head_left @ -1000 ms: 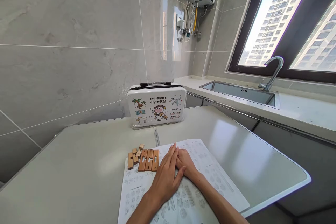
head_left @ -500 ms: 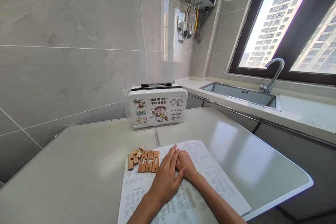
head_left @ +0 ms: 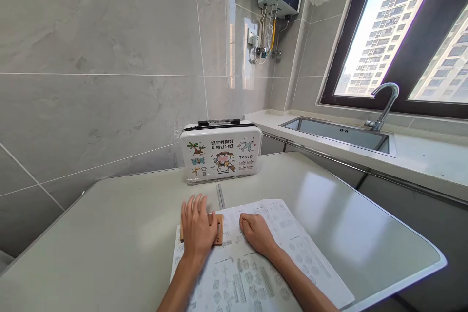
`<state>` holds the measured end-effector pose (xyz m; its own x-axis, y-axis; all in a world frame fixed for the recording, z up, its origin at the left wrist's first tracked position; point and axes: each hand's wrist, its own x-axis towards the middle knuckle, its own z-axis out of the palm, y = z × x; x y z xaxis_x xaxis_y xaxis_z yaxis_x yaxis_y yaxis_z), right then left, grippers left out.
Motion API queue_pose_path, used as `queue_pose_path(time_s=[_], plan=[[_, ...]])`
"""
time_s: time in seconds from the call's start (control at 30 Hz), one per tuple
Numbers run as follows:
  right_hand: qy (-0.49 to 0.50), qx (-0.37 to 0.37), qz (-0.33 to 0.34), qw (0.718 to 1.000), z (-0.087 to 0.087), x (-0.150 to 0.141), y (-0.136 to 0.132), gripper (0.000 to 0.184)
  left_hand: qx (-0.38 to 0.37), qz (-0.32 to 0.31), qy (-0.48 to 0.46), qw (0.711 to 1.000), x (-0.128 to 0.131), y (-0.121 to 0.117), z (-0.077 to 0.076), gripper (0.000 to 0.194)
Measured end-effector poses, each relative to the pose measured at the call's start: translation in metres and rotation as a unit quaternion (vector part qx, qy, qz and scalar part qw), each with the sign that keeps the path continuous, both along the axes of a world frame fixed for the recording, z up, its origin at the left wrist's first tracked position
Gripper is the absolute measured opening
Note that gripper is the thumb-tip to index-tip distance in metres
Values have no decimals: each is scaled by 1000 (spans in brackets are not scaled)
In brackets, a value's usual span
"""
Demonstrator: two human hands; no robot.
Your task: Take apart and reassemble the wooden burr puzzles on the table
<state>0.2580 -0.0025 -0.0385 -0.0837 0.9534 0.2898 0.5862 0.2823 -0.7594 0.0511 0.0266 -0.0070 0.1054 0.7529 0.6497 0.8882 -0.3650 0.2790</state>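
Observation:
My left hand (head_left: pixel 197 224) lies over a group of brown wooden puzzle blocks (head_left: pixel 220 230), its fingers apart and pointing away from me. It hides most of the blocks; only the right-hand piece, marked with a 2, and a strip at the left edge show. Whether the fingers press on the wood I cannot tell. To the right, my right hand (head_left: pixel 258 234) rests as a closed fist on the printed paper sheet (head_left: pixel 292 263), with nothing showing from it. Small drawings and lines of text cover the sheet under both forearms.
A white cartoon-printed case (head_left: pixel 222 153) with a black handle stands at the back of the pale table (head_left: pixel 120 234). At the right run a counter with a sink (head_left: pixel 340 134) and a tap (head_left: pixel 385 102). A tiled wall rises behind.
My hands have come apart. The left one has moved left from atop the right onto the wooden blocks, covering them. My right hand stays near its place, now closed in a fist.

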Motion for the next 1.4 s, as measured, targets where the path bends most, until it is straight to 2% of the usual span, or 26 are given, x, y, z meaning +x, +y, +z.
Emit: queue_pose_path(time_s=[0.1,0.17,0.3,0.53,0.77,1.0,1.1,1.17,1.2,1.27,1.33,1.4], plan=[[3,0,0,1000,0,-1,0,32,-29,73,6,997,-24,13,-3,38],[4,0,-1,1000,1,-1,1,32,-65,88,-23,994,-38,19,-7,41],[8,-4,0,1000,2,-1,0,32,-92,81,-59,991,-53,30,-16,45],[29,-12,3,1000,2,-2,0,31,-118,44,-127,984,-58,41,-26,37],[76,-25,10,997,3,-2,-2,27,-112,36,-182,976,-61,38,-17,44],[198,-62,32,978,3,-2,2,24,-70,18,-219,973,-48,27,4,45],[275,-103,71,953,8,-3,4,20,-54,-22,-221,974,-28,17,15,41],[336,-134,114,925,15,-3,1,35,-40,-85,-232,968,-11,6,19,37],[374,-152,147,903,19,-3,-2,44,-40,-112,-234,965,-2,0,20,36],[484,-206,243,815,26,-2,-7,59,-54,-163,-224,959,14,-11,18,36],[539,-250,309,743,30,-2,-12,63,-84,-198,-196,957,26,-21,14,38],[553,-277,331,713,31,-2,-14,59,-100,-225,-179,952,33,-28,10,36]])
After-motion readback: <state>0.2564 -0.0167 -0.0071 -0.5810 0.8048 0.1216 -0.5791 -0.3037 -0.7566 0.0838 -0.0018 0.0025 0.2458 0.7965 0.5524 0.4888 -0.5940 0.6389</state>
